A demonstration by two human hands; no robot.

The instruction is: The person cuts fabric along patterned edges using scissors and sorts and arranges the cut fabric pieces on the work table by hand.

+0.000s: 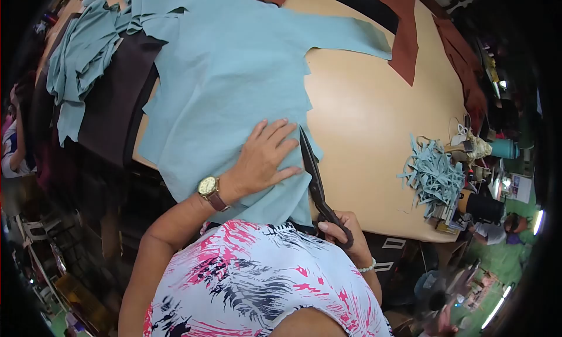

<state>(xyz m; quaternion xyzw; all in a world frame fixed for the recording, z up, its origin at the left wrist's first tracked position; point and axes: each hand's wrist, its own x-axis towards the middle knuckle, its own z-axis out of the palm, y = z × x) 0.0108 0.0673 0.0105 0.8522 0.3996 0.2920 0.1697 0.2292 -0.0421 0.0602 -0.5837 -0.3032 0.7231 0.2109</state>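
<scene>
Blue sheet (228, 85) was seen as matt leather or cloth | shears (318, 190) were finished in dark metal | tabletop (369, 144) was surfaced smooth, faintly glossy | watch (208, 186) was cased in shiny metal

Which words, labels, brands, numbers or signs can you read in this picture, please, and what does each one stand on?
None can be read.
Wristwatch, by the left hand: dial marks too small to read.
Scissors, in the right hand: no lettering can be made out.
Blue-green cloth: no print or label visible.
White sheet, far right: any print is too blurred to read.
</scene>
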